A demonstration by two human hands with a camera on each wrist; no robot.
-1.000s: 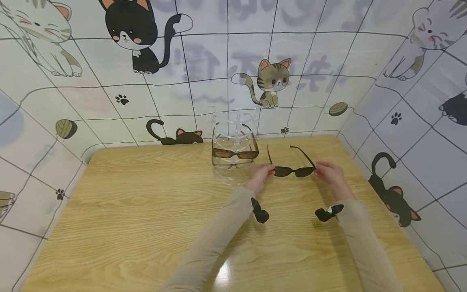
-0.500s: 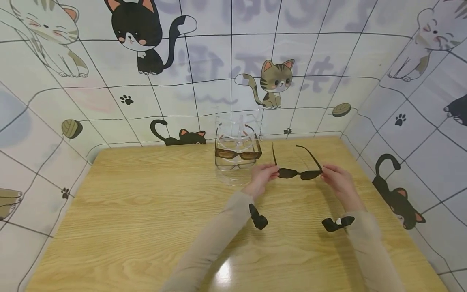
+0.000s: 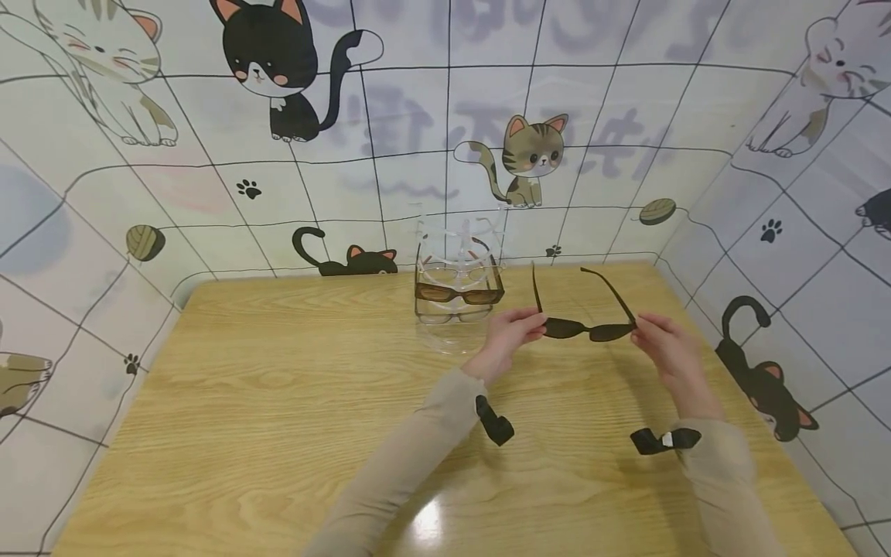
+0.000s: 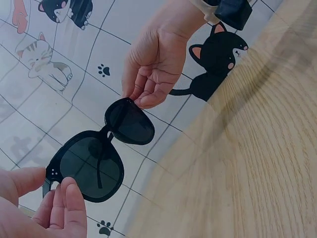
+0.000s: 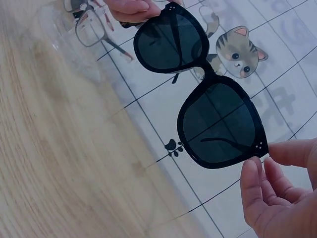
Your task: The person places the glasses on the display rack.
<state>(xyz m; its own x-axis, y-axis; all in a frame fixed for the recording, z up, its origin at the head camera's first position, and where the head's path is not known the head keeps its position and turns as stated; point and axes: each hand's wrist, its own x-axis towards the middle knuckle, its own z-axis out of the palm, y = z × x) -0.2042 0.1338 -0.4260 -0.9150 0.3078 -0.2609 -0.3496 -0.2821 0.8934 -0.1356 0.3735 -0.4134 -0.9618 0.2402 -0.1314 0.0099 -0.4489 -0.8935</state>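
Black sunglasses (image 3: pixel 565 328) with dark lenses are held between both hands, above the right side of the table, their temples unfolded and pointing away from the person. My left hand (image 3: pixel 508 340) pinches the frame's left outer corner between thumb and fingers. The right hand (image 3: pixel 670 352) pinches the opposite outer corner. In the left wrist view both dark lenses of the sunglasses (image 4: pixel 91 166) show, with a temple seen through one. The right wrist view shows the same sunglasses (image 5: pixel 218 124) tilted, the right thumb and fingertips at the hinge corner.
Just left of the left hand stands a clear display stand (image 3: pixel 445 340). It bears brown-framed sunglasses (image 3: pixel 459 295) and thin-framed glasses (image 3: pixel 452 316). The wooden table (image 3: pixel 278 402) meets a wall cloth (image 3: pixel 390 178) printed with cats at its back and right.
Both hands have shifted right and slightly nearer with the sunglasses, which have risen off the table and look larger. The stand's glasses have stayed in place; the head view has moved slightly.
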